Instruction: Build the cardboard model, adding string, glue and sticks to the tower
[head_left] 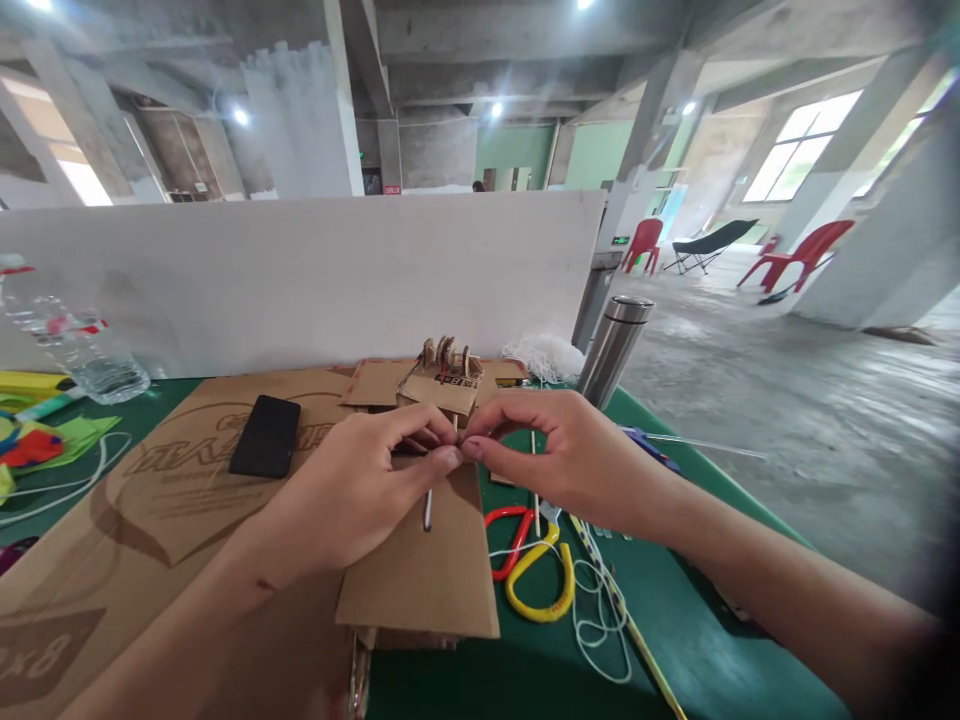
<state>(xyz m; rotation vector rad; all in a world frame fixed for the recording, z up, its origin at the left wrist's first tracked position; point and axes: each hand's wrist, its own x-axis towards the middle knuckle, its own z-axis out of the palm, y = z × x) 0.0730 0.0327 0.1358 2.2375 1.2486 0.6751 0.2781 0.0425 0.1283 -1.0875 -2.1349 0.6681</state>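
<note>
My left hand [382,470] and my right hand [551,440] meet over a cardboard model [427,585], thumbs and forefingers pinched tip to tip. What is between the fingertips is too small to make out; a thin pale stick shows just above them. Behind the hands, the model carries a small cardboard box part [439,392] topped with several upright cardboard discs [448,353]. A short whitish rod [427,510] stands out of the flat cardboard below my left thumb. Scissors [541,580] with red and yellow handles lie to the right of the model.
A large printed cardboard sheet [187,530] with a black phone [265,437] covers the left of the green table [697,640]. White string [600,630] loops near the scissors. A steel thermos [616,350], a blue glue gun-like tool [649,445] and a plastic bottle [94,355] stand or lie around.
</note>
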